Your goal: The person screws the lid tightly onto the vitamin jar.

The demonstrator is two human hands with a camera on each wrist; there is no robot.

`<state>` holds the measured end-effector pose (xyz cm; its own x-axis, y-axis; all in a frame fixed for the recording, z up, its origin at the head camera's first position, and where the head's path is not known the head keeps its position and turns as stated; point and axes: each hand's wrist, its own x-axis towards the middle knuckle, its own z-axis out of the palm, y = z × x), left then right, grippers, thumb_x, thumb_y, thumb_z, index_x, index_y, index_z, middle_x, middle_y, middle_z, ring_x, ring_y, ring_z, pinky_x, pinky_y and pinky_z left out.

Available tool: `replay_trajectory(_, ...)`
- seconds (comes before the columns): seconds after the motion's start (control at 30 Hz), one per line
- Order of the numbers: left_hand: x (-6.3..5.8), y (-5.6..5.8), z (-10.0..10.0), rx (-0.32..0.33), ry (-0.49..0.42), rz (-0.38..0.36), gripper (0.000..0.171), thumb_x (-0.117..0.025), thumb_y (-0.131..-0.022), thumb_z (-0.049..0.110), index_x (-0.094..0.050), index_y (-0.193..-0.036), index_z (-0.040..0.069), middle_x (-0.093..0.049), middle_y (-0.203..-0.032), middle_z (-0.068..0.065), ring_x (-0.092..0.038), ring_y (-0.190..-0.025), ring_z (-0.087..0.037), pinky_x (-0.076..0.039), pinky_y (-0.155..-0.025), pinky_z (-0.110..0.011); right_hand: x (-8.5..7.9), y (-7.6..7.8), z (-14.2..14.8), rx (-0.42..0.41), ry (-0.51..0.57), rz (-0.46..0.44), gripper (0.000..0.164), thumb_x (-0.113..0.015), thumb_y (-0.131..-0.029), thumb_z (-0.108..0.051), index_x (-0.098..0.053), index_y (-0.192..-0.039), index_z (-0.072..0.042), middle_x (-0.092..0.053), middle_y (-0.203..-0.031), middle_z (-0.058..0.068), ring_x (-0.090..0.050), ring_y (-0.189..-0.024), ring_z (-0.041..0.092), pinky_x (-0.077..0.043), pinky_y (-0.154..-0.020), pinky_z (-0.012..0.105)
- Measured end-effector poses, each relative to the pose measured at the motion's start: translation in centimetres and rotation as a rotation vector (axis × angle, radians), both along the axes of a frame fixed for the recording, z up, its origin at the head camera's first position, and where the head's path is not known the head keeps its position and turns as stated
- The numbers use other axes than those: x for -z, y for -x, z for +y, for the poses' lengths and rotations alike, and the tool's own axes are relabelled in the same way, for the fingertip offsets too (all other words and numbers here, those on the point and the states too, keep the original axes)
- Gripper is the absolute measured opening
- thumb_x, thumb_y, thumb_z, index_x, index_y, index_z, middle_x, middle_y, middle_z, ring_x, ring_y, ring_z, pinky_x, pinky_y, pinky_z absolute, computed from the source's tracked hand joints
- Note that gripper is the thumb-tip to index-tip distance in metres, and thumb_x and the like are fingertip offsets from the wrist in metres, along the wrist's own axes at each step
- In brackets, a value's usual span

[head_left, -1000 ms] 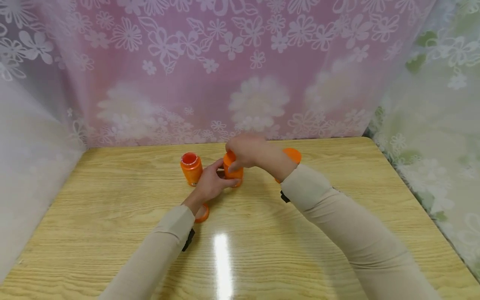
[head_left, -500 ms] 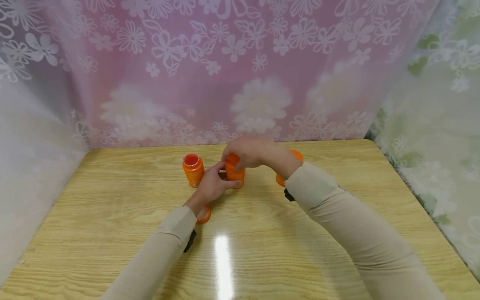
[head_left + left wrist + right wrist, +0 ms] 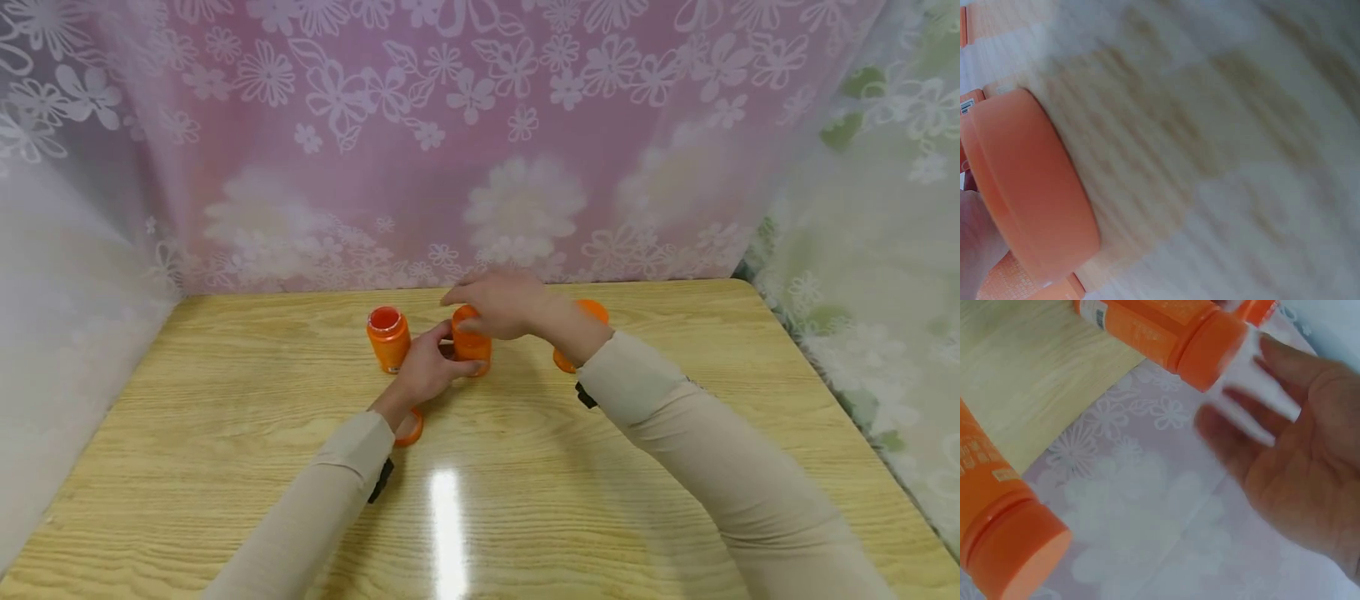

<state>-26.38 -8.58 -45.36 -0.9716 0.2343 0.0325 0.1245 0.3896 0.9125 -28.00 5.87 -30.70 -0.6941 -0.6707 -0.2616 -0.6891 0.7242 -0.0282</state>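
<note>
An orange plastic bottle [image 3: 474,350] stands upright near the middle of the table, with an orange screw cap [image 3: 1213,350] on its top. Low on its body, my left hand [image 3: 427,367] grips it between thumb and fingers. My right hand [image 3: 506,304] is over the cap, fingers spread; in the right wrist view the fingertips are beside the cap, a gap showing. To the left, touching distance from my left hand, is an uncapped orange bottle [image 3: 388,343] with a reddish mouth. A loose orange cap [image 3: 1035,187] lies under my left wrist.
Another capped orange bottle [image 3: 985,469] stands to the right, partly behind my right wrist in the head view. The wooden table [image 3: 225,467] ends at a pink floral curtain [image 3: 420,208] at the back, with pale floral sheeting [image 3: 862,250] on the right.
My right hand's fingers have loosened from round the cap and spread, lifting slightly. My left hand keeps its grip low on the bottle.
</note>
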Motion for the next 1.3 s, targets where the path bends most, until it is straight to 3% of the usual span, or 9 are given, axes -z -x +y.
replay_trajectory(0.1,-0.1,0.0,0.0,-0.003,-0.005,0.003,0.061,-0.077,-0.065,0.036,-0.051,-0.118,0.018,-0.053,-0.105,0.005,-0.058,-0.090,-0.010,-0.048,-0.076,-0.025,-0.1,0.4,0.4,-0.134,0.066,-0.121,0.041,-0.058,-0.086,-0.016,-0.050,-0.126,-0.021,-0.046,-0.127,-0.001,-0.039,-0.117,0.020,-0.031,-0.097,0.037)
replay_trajectory(0.17,-0.1,-0.1,0.0,-0.007,-0.003,0.006,0.061,-0.077,-0.065,0.036,-0.052,-0.118,0.017,-0.053,-0.105,0.005,-0.058,-0.089,-0.010,-0.048,-0.075,-0.025,0.1,0.5,0.4,-0.148,0.090,-0.147,0.039,-0.061,-0.083,-0.011,-0.055,-0.122,-0.017,-0.051,-0.121,-0.001,-0.043,-0.113,0.018,-0.033,-0.095,0.034)
replay_trajectory(0.33,0.1,0.0,0.1,0.006,-0.018,0.003,0.051,-0.077,-0.067,0.032,-0.054,-0.112,0.023,-0.055,-0.104,0.005,-0.058,-0.090,-0.010,-0.048,-0.076,-0.025,0.8,-0.3,-0.6,0.044,0.054,-0.010,0.027,-0.062,-0.083,-0.031,-0.062,-0.102,-0.013,-0.059,-0.092,-0.001,-0.054,-0.081,0.015,-0.046,-0.069,0.028)
replay_trajectory(0.47,0.1,-0.1,0.2,0.013,-0.027,-0.004,0.047,-0.077,-0.067,0.030,-0.056,-0.109,0.027,-0.057,-0.103,0.006,-0.059,-0.088,-0.010,-0.048,-0.077,-0.027,1.3,-1.0,-0.9,0.185,-0.002,0.129,0.038,-0.054,-0.082,-0.051,-0.057,-0.083,-0.013,-0.054,-0.070,0.000,-0.051,-0.059,0.015,-0.043,-0.048,0.028)
replay_trajectory(0.57,0.1,-0.1,0.2,0.010,-0.003,0.003,0.045,-0.077,-0.067,0.031,-0.056,-0.107,0.030,-0.056,-0.101,0.006,-0.058,-0.086,-0.010,-0.047,-0.076,-0.027,1.2,-0.9,-0.5,0.167,-0.034,0.143,0.048,-0.045,-0.083,-0.057,-0.059,-0.102,-0.015,-0.059,-0.094,0.002,-0.057,-0.081,0.020,-0.048,-0.063,0.037)
replay_trajectory(0.7,0.0,0.0,0.0,0.008,0.014,0.012,0.050,-0.076,-0.067,0.033,-0.054,-0.111,0.026,-0.054,-0.102,0.006,-0.058,-0.087,-0.009,-0.048,-0.076,-0.026,0.6,-0.1,0.2,-0.030,0.021,0.013,0.048,-0.053,-0.086,-0.041,-0.047,-0.128,-0.020,-0.042,-0.131,0.002,-0.039,-0.118,0.022,-0.035,-0.094,0.041)
replay_trajectory(0.83,0.0,0.1,0.0,0.002,0.029,0.020,0.054,-0.076,-0.066,0.035,-0.053,-0.113,0.022,-0.053,-0.103,0.006,-0.057,-0.089,-0.008,-0.048,-0.076,-0.025,0.4,0.5,0.6,-0.146,0.091,-0.110,0.041,-0.063,-0.083,-0.018,-0.053,-0.123,-0.016,-0.049,-0.123,0.001,-0.043,-0.113,0.019,-0.034,-0.095,0.035)
replay_trajectory(1.1,0.0,0.0,-0.1,0.008,0.016,0.019,0.049,-0.076,-0.067,0.034,-0.054,-0.110,0.029,-0.053,-0.101,0.006,-0.057,-0.089,-0.009,-0.047,-0.077,-0.025,0.8,0.0,-0.4,0.001,0.043,-0.020,0.035,-0.059,-0.083,-0.038,-0.057,-0.108,-0.014,-0.056,-0.098,0.000,-0.051,-0.082,0.015,-0.044,-0.070,0.030)
replay_trajectory(1.3,-0.1,0.0,-0.1,0.022,0.022,0.021,0.050,-0.075,-0.069,0.033,-0.053,-0.113,0.024,-0.053,-0.103,0.005,-0.057,-0.089,-0.009,-0.048,-0.075,-0.025,0.4,0.4,0.4,-0.081,0.068,-0.087,0.045,-0.060,-0.084,-0.031,-0.048,-0.126,-0.018,-0.044,-0.127,0.002,-0.043,-0.112,0.019,-0.038,-0.090,0.034)
